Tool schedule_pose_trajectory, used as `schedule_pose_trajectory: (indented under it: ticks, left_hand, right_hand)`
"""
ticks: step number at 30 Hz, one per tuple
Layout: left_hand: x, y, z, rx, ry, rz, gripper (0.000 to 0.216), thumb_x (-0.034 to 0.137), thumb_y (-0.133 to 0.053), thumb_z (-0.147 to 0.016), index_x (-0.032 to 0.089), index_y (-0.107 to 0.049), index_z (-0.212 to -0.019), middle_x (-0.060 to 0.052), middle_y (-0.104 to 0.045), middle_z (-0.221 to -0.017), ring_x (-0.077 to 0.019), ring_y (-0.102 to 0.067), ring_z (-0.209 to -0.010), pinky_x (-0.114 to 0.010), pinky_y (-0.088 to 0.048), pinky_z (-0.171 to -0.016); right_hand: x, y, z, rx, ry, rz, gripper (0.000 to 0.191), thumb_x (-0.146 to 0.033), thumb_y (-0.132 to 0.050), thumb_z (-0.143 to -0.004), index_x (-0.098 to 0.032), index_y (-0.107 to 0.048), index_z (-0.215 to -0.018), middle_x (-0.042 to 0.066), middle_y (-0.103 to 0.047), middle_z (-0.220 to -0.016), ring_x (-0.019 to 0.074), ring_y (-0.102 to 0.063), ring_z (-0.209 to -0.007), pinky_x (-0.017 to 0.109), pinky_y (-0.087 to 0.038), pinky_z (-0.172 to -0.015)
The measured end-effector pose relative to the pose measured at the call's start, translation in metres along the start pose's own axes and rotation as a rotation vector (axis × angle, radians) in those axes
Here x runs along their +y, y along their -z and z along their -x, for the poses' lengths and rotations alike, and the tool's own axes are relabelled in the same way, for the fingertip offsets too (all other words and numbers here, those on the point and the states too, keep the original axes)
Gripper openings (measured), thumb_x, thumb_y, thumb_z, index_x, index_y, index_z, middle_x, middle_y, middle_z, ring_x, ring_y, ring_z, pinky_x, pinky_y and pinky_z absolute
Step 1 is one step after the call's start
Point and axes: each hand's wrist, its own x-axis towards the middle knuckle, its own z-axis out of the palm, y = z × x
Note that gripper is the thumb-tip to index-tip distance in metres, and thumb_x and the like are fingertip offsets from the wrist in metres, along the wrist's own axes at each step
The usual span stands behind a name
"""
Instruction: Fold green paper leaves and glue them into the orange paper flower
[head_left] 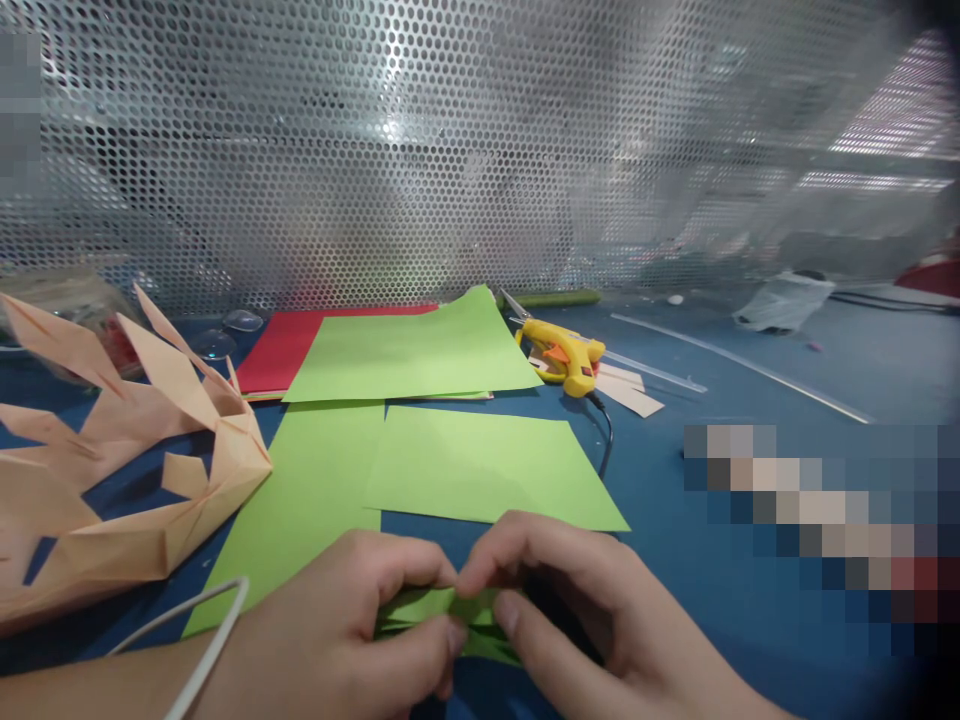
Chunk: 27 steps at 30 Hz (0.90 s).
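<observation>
Low in the middle of the head view, my left hand and my right hand come together over a small piece of folded green paper. Thumb and forefinger of each hand pinch it, and the fingers cover much of its shape. Just beyond my knuckles lies a green paper rectangle. A longer green strip runs under my left forearm, partly hidden. Farther back, a larger green sheet rests on red paper, one far corner curling up.
A peach folded-paper structure with pointed flaps stands at left. Behind the sheets are a yellow glue gun with a black cord, peach strips and a clear stick. A perforated metal screen closes the table's back. A pixelated patch covers the right.
</observation>
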Motion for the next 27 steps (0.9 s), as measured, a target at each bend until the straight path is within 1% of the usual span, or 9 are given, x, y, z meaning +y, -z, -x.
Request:
schedule_pose_trajectory:
  ticks: [6, 10, 13, 15, 17, 20, 22, 25, 27]
  left_hand:
    - [0.0056, 0.0005, 0.0001, 0.008, -0.004, 0.101, 0.019, 0.039, -0.057, -0.082, 0.021, -0.055, -0.075, 0.007, -0.051, -0.065, -0.0091, -0.044, -0.053, -0.019, -0.033, -0.048]
    - [0.005, 0.0031, -0.0013, -0.044, -0.016, 0.243, 0.024, 0.041, -0.065, -0.082, 0.02, -0.057, -0.078, 0.005, -0.057, -0.07, -0.008, -0.045, -0.052, -0.017, -0.036, -0.046]
    - [0.0039, 0.0055, -0.0028, -0.069, -0.01, 0.269, 0.021, 0.039, -0.065, -0.084, 0.018, -0.061, -0.087, 0.003, -0.062, -0.073, -0.0074, -0.047, -0.051, -0.017, -0.038, -0.046]
    - [0.0036, 0.0058, -0.0033, -0.061, -0.003, 0.256, 0.017, 0.034, -0.063, -0.084, 0.018, -0.063, -0.086, 0.003, -0.063, -0.072, -0.0076, -0.049, -0.052, -0.017, -0.04, -0.047]
    - [0.0037, 0.0053, -0.0034, -0.051, 0.01, 0.252, 0.012, 0.03, -0.063, -0.081, 0.018, -0.063, -0.083, 0.004, -0.061, -0.067, -0.0084, -0.051, -0.052, -0.017, -0.042, -0.048]
    - [0.0046, 0.004, -0.0032, -0.03, 0.014, 0.272, 0.013, 0.03, -0.067, -0.078, 0.018, -0.065, -0.084, 0.006, -0.06, -0.065, -0.0085, -0.051, -0.052, -0.018, -0.042, -0.049]
    - [0.0059, 0.0032, -0.0032, -0.011, 0.003, 0.29, 0.02, 0.036, -0.07, -0.079, 0.018, -0.064, -0.086, 0.005, -0.062, -0.069, -0.0081, -0.051, -0.052, -0.017, -0.042, -0.049]
    - [0.0082, 0.002, -0.0031, 0.009, -0.007, 0.28, 0.025, 0.041, -0.069, -0.08, 0.019, -0.059, -0.079, 0.006, -0.058, -0.064, -0.0079, -0.048, -0.05, -0.017, -0.04, -0.047]
    - [0.0088, 0.001, -0.0025, 0.018, -0.004, 0.245, 0.025, 0.041, -0.067, -0.081, 0.019, -0.056, -0.074, 0.007, -0.053, -0.059, -0.0083, -0.047, -0.05, -0.017, -0.039, -0.046]
  right_hand:
    - [-0.0008, -0.0013, -0.0035, -0.033, -0.042, 0.156, 0.013, -0.018, -0.068, -0.078, -0.023, -0.072, -0.089, 0.001, -0.076, -0.082, 0.0169, -0.07, -0.073, 0.025, -0.054, -0.068]
    - [0.0018, 0.0009, -0.0039, -0.056, -0.174, 0.035, 0.011, -0.024, -0.06, -0.089, -0.023, -0.07, -0.09, 0.002, -0.074, -0.083, 0.0183, -0.071, -0.077, 0.028, -0.054, -0.071]
    - [0.0036, 0.0028, -0.0033, -0.08, -0.231, -0.082, 0.008, -0.026, -0.06, -0.089, -0.022, -0.065, -0.085, 0.002, -0.071, -0.081, 0.0186, -0.069, -0.078, 0.028, -0.051, -0.069]
    - [0.0046, 0.0032, -0.0033, -0.083, -0.253, -0.113, 0.007, -0.026, -0.061, -0.089, -0.022, -0.063, -0.083, 0.001, -0.068, -0.076, 0.0183, -0.067, -0.074, 0.028, -0.05, -0.067]
    - [0.005, 0.0031, -0.0032, -0.059, -0.234, -0.105, 0.004, -0.022, -0.061, -0.087, -0.022, -0.064, -0.087, 0.001, -0.068, -0.079, 0.0176, -0.068, -0.076, 0.027, -0.051, -0.068]
    - [0.0036, 0.0029, -0.0024, -0.024, -0.157, -0.104, 0.017, -0.017, -0.059, -0.087, -0.024, -0.066, -0.1, 0.001, -0.072, -0.093, 0.0161, -0.071, -0.087, 0.024, -0.055, -0.076]
    - [0.0018, 0.0027, -0.0017, -0.016, -0.14, -0.083, 0.024, -0.016, -0.057, -0.087, -0.024, -0.065, -0.108, 0.001, -0.075, -0.095, 0.0159, -0.073, -0.086, 0.024, -0.057, -0.076]
    - [-0.0002, 0.0019, -0.0012, -0.027, -0.132, 0.034, 0.027, -0.015, -0.056, -0.085, -0.023, -0.069, -0.107, 0.002, -0.078, -0.095, 0.0178, -0.075, -0.082, 0.026, -0.058, -0.073]
    - [-0.0006, 0.0009, -0.001, -0.038, -0.131, 0.123, 0.021, -0.018, -0.056, -0.085, -0.022, -0.071, -0.099, 0.003, -0.079, -0.09, 0.0192, -0.075, -0.079, 0.027, -0.058, -0.07]
